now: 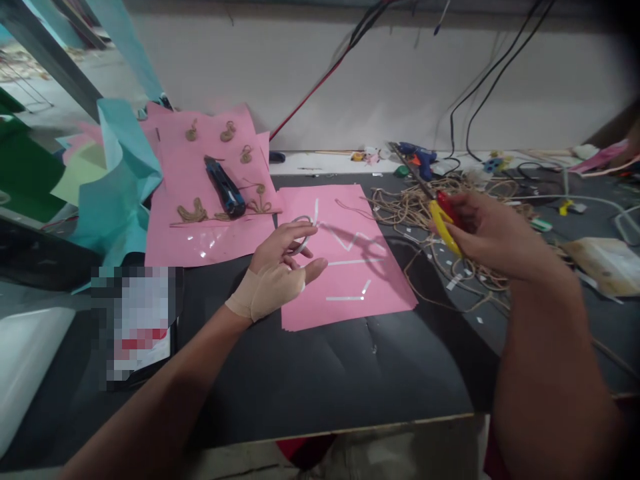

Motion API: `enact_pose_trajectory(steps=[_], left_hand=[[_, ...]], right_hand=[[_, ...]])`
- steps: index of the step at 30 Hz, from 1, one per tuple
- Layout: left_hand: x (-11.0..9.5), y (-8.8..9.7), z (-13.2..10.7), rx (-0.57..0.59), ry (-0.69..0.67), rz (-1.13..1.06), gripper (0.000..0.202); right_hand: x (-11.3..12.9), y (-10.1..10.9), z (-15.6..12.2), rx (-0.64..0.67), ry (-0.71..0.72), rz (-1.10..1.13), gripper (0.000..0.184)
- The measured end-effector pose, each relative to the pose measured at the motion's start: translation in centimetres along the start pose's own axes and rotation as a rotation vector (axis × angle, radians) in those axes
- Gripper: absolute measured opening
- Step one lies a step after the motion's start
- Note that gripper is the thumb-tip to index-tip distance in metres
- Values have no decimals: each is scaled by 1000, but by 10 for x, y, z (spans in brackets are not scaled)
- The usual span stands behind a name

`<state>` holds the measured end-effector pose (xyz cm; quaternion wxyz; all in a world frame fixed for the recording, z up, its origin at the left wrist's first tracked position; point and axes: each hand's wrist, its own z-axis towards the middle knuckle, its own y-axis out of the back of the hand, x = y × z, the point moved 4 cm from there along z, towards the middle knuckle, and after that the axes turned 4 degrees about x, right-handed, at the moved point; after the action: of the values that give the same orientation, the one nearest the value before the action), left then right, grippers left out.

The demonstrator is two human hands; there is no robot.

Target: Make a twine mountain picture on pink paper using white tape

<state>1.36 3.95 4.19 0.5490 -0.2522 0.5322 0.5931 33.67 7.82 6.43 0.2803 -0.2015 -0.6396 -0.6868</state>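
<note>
My right hand (493, 233) grips a pair of scissors (445, 223) with yellow and red handles, raised with the blades pointing up and to the left. On my left hand (280, 267), which has a beige wrap around the palm and wrist, a thin roll of tape (301, 235) hangs around the fingers. A short white strip (316, 211) stands up at the index fingertip. Beneath and beside this hand lies a stack of pink paper (345, 283) with several white strips on it, some set at angles. The shadow of the scissors falls across the sheet.
At the back left, more pink sheets (175, 173) carry coiled twine shapes and a box cutter (223, 187). A heap of loose twine (425, 207) and a blue glue gun (420, 159) lie at the right. A phone-like dark object (175, 333), partly blurred out, is at the left.
</note>
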Motion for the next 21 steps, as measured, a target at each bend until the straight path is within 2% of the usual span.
enact_pose_trajectory(steps=[2, 3, 6, 8, 11, 14, 21], left_hand=[[1, 1, 1, -38, 0, -1, 34], [1, 2, 1, -52, -8, 3, 35], [3, 3, 2, -82, -55, 30, 35], [4, 5, 2, -113, -87, 45, 34], [6, 6, 3, -130, -97, 42, 35], [6, 5, 3, -92, -79, 57, 35], [7, 5, 3, -67, -78, 76, 33]], right_hand=[[6, -9, -1, 76, 58, 217, 42], [8, -15, -2, 145, 79, 235, 48], [17, -34, -4, 329, 144, 145, 55], [23, -45, -5, 394, 176, 128, 55], [30, -56, -4, 429, 204, 157, 54], [33, -63, -2, 444, 241, 135, 52], [36, -67, -1, 446, 288, 122, 48]])
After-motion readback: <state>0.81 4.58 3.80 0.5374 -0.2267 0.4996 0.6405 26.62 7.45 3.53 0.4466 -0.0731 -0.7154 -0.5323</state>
